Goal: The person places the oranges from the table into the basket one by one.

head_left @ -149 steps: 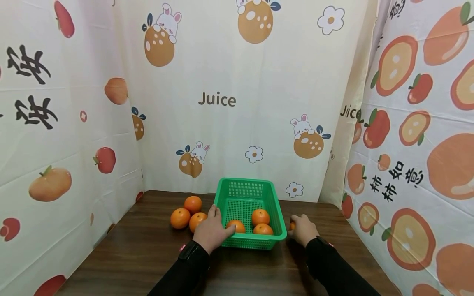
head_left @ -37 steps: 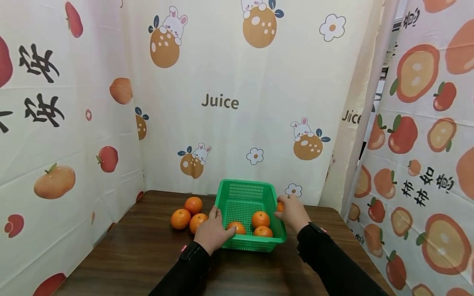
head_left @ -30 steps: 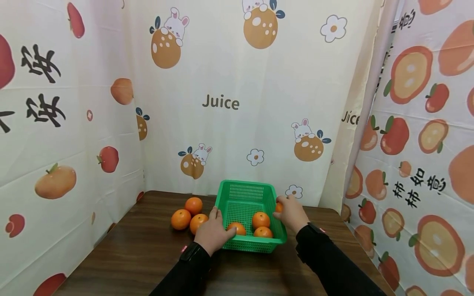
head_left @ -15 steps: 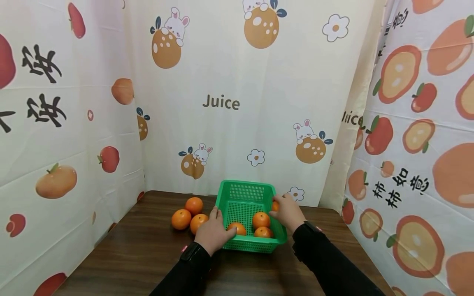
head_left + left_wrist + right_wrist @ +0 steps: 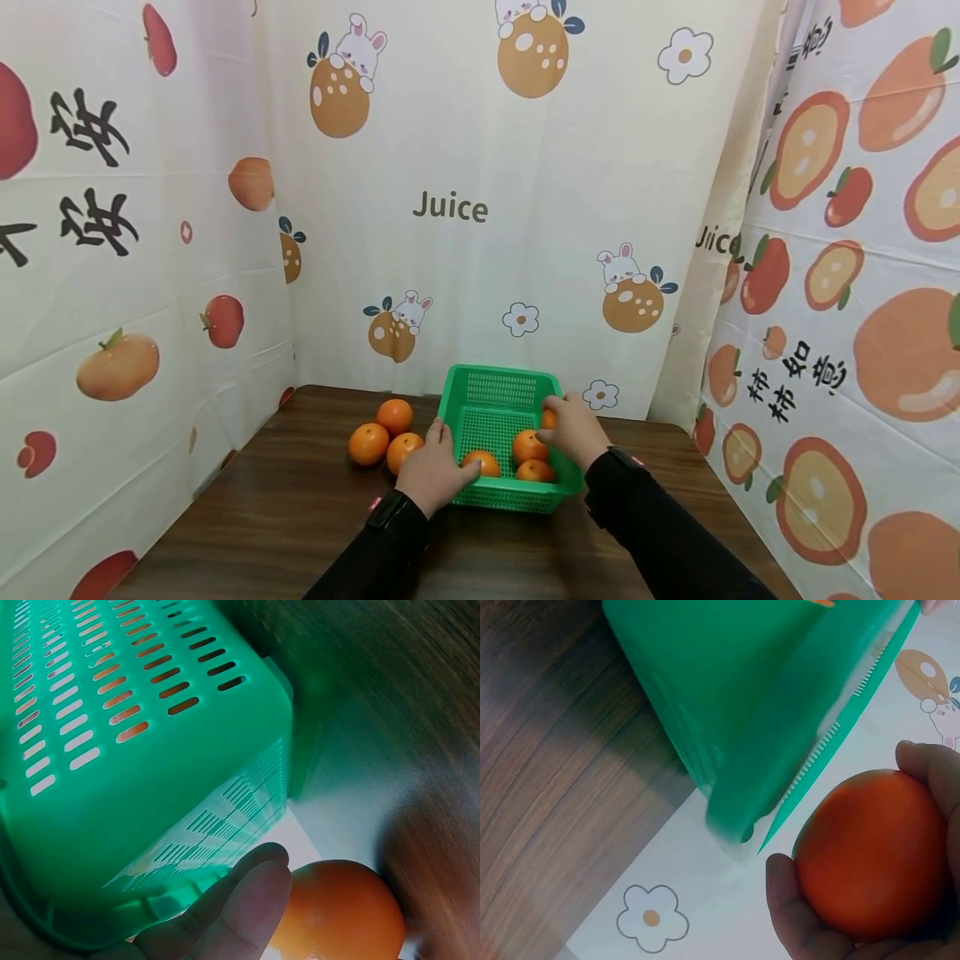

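A green plastic basket (image 5: 510,498) with slotted walls stands on the table, holding three oranges: one orange (image 5: 482,463) near its front left and two, including another orange (image 5: 529,447), toward the right. My left hand (image 5: 433,475) grips the basket's front left corner, thumb at the front rim and fingers along the left side. My right hand (image 5: 577,429) holds an orange (image 5: 874,855) between thumb and fingers, over the basket's right rim. That orange is partly hidden by the hand in the head view.
Three more oranges sit in a cluster left of the basket, the nearest orange (image 5: 403,452) close to my left fingers. The brown wooden table (image 5: 300,517) is bordered by printed cloth (image 5: 480,275) at the back and both sides.
My right hand has gone from the table right of the basket up and leftward with an orange, now over the right rim. The left hand stays on the basket.
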